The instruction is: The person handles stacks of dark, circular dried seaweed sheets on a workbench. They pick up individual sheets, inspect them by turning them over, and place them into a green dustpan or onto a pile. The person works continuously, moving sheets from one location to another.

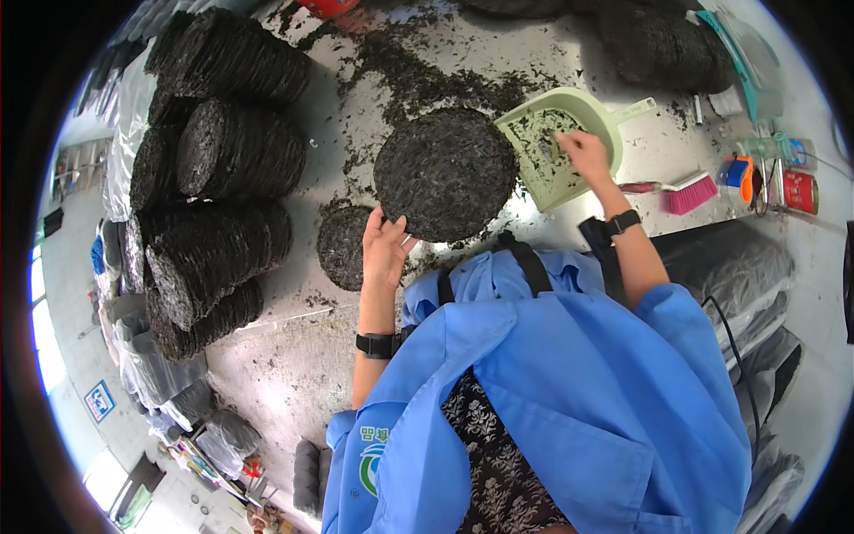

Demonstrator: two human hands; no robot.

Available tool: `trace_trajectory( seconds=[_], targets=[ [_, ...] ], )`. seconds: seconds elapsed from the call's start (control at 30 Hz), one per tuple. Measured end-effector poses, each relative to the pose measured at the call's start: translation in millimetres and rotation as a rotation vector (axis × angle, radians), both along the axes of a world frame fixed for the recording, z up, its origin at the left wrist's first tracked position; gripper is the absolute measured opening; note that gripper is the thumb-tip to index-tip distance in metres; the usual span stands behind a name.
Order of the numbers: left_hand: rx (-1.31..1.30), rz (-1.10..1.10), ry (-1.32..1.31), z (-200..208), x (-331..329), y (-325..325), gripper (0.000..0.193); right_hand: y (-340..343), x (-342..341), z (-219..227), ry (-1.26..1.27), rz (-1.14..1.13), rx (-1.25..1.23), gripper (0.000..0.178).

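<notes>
Loose dark flakes [463, 84] littered the pale tabletop [329, 169] around a large round stack of dried seaweed [445, 175] before the worker, with a light-green dustpan [605, 109] close against its right edge, between it and a pink-bristled brush [692, 194]. A red can [801, 191] and an orange-and-blue tool [738, 173] sat farther right. Counted: one dustpan, one brush, one smaller seaweed round [341, 249] at lower left and at least four bundled stacks [240, 147] along the left, partly overlapping. Fingers of the left hand [384, 254] lay spread at the large stack's near edge, their grip uncertain; those of the right hand [587, 160] bunched together over the dustpan, any scrap between them indiscernible.
</notes>
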State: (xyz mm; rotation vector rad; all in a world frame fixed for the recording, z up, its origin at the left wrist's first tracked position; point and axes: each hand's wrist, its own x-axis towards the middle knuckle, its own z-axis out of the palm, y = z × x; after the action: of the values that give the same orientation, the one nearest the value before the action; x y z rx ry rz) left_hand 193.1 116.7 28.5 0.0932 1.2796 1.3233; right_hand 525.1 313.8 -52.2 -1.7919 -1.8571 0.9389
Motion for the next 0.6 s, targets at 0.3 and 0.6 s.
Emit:
trace_trajectory(
  seconds=[0.3,0.6],
  targets=[
    [0.125,-0.044,-0.053,18,-2,10,0.03,-66,-63,125,-0.006,0.688,0.733,0.056],
    [0.372,-0.059,0.248,48,-8,8,0.061,-67,-100,134,0.601,0.321,0.149,0.028]
  ],
)
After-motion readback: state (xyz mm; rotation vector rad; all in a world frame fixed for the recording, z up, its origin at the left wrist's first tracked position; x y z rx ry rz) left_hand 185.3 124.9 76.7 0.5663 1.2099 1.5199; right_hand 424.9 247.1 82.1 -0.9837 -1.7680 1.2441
